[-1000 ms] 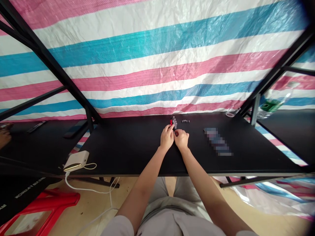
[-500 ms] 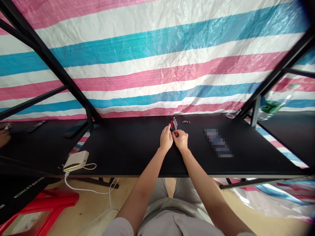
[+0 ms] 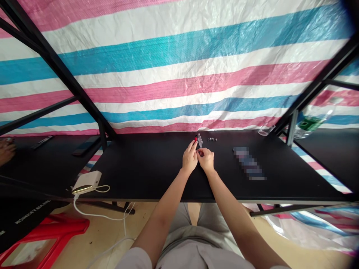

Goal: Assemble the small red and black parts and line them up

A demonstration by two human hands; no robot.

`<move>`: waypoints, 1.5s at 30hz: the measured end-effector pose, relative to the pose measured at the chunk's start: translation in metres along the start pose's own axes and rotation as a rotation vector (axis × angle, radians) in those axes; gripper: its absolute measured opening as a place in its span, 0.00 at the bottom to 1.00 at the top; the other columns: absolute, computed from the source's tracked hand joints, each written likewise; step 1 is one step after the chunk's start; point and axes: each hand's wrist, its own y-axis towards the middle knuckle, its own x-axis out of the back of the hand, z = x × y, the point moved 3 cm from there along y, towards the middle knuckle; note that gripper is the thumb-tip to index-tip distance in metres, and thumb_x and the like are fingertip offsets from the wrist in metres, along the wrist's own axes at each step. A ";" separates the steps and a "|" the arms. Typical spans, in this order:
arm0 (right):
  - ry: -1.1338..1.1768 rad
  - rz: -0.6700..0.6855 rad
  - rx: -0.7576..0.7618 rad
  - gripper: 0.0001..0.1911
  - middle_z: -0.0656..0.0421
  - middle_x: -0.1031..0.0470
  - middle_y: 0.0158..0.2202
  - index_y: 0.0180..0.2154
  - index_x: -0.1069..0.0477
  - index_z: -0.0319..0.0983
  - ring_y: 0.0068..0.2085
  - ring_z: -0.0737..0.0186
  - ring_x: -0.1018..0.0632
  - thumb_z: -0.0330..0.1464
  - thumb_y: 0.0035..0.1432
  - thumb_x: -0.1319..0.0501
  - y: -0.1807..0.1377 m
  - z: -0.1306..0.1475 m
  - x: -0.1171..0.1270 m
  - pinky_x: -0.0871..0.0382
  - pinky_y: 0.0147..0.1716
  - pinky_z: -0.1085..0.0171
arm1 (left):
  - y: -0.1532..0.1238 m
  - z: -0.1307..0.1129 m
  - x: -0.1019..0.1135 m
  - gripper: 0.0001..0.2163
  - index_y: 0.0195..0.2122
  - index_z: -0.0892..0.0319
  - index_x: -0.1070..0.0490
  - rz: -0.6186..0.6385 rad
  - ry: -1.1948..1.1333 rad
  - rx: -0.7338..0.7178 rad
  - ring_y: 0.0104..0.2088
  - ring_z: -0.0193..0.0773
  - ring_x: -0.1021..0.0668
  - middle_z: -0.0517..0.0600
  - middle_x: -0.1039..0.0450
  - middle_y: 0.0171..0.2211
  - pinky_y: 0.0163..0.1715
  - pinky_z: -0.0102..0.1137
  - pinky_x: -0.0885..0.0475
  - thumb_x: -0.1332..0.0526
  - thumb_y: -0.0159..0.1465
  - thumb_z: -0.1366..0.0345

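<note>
Red pc (image 3: 195,138) by L hand (image 3: 190,158) | clear pcs (image 3: 200,141) nr R hand (image 3: 206,160)

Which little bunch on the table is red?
The leftmost bunch, by the left hand; the clear bunch and silvery row to its right aren't red.

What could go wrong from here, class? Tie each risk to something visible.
1. The left hand's fingertips are right by the upright clear plastic pieces; a slip might knock them over.
2. The small shiny pieces lie loose in a row beyond the right hand; a brush could scatter them.
3. The white box sits near the table's front edge, its cable hanging down; a snag might pull it off.
</note>
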 end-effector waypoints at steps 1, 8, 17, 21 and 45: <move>0.008 -0.006 0.001 0.11 0.59 0.29 0.26 0.31 0.29 0.37 0.31 0.64 0.30 0.36 0.55 0.47 0.000 0.000 0.000 0.45 0.38 0.63 | 0.000 0.000 0.000 0.24 0.59 0.53 0.46 0.009 0.010 -0.003 0.58 0.38 0.38 0.50 0.45 0.60 0.56 0.36 0.38 0.56 0.62 0.74; 0.054 -0.048 0.040 0.11 0.60 0.30 0.24 0.30 0.29 0.37 0.29 0.65 0.30 0.37 0.54 0.46 -0.001 -0.002 -0.001 0.45 0.37 0.63 | -0.001 0.002 -0.002 0.22 0.59 0.54 0.46 -0.030 0.051 0.004 0.58 0.38 0.37 0.52 0.44 0.59 0.55 0.35 0.35 0.55 0.63 0.72; 0.047 -0.067 0.034 0.11 0.61 0.30 0.24 0.30 0.29 0.37 0.29 0.65 0.30 0.37 0.54 0.46 -0.001 -0.004 -0.002 0.45 0.37 0.63 | -0.001 0.007 -0.005 0.21 0.58 0.55 0.44 -0.043 0.021 -0.044 0.57 0.37 0.36 0.52 0.40 0.56 0.55 0.37 0.36 0.56 0.63 0.73; 0.051 -0.072 0.030 0.12 0.60 0.30 0.24 0.30 0.29 0.37 0.29 0.65 0.30 0.37 0.54 0.46 -0.001 -0.004 -0.001 0.44 0.36 0.62 | -0.001 0.005 -0.004 0.21 0.57 0.54 0.43 -0.040 -0.005 -0.045 0.56 0.37 0.35 0.52 0.38 0.55 0.55 0.36 0.37 0.56 0.63 0.73; 0.088 -0.008 0.057 0.13 0.57 0.27 0.29 0.37 0.29 0.38 0.30 0.63 0.27 0.35 0.55 0.48 -0.001 -0.009 -0.009 0.40 0.37 0.62 | 0.020 0.078 0.030 0.08 0.32 0.61 0.27 -0.243 -0.159 0.574 0.29 0.34 0.25 0.52 0.25 0.29 0.33 0.28 0.31 0.41 0.56 0.62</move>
